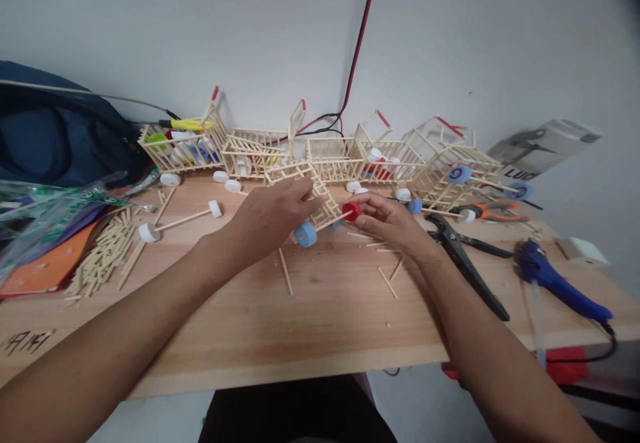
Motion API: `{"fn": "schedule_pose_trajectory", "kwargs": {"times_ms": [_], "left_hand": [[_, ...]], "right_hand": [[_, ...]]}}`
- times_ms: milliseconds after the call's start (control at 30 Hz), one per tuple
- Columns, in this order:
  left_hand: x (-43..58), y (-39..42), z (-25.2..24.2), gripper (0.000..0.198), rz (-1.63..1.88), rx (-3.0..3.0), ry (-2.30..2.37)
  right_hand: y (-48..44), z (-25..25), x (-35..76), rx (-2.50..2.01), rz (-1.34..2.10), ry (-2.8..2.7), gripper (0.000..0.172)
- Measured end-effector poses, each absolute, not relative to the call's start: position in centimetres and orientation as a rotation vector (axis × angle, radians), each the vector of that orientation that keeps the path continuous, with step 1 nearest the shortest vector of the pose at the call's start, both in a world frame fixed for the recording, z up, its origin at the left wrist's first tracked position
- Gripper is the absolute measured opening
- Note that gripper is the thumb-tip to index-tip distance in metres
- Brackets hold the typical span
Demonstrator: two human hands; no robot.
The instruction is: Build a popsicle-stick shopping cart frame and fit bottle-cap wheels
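Note:
My left hand (273, 213) grips a small cart (320, 196) built of thin wooden sticks, its fingers wrapped over the near side of the frame. A blue bottle cap (305, 234) serves as a wheel at one end of a stick axle (327, 221) on this cart. At the axle's other end is a red bottle cap (352, 211), pinched in the fingers of my right hand (385, 219). Part of the cart is hidden behind my left hand. More stick carts (183, 146) with red-tipped handles stand in a row behind it, against the wall.
Black pliers (467, 266), orange-handled pliers (493, 211) and a blue glue gun (563, 279) lie at the right. A loose axle with white caps (183, 221), a pile of sticks (103, 253) and plastic bags (55, 219) are at the left. Short sticks (286, 271) lie scattered in front.

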State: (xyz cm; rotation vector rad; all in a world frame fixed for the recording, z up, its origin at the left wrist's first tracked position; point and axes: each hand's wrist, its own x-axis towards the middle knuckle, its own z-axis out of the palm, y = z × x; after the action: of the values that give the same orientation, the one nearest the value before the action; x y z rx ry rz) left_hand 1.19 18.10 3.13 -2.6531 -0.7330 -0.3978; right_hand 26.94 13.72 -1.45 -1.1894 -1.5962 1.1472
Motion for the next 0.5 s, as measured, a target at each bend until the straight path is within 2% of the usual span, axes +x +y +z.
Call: {"fn": "schedule_pose_trajectory", "kwargs": {"times_ms": [500], "left_hand": [[1.2, 17.67, 3.65, 0.03, -0.36, -2.691, -0.75]], "right_hand": [[13.67, -1.14, 26.83, -1.203, 1.107, -1.637, 0.027]]}}
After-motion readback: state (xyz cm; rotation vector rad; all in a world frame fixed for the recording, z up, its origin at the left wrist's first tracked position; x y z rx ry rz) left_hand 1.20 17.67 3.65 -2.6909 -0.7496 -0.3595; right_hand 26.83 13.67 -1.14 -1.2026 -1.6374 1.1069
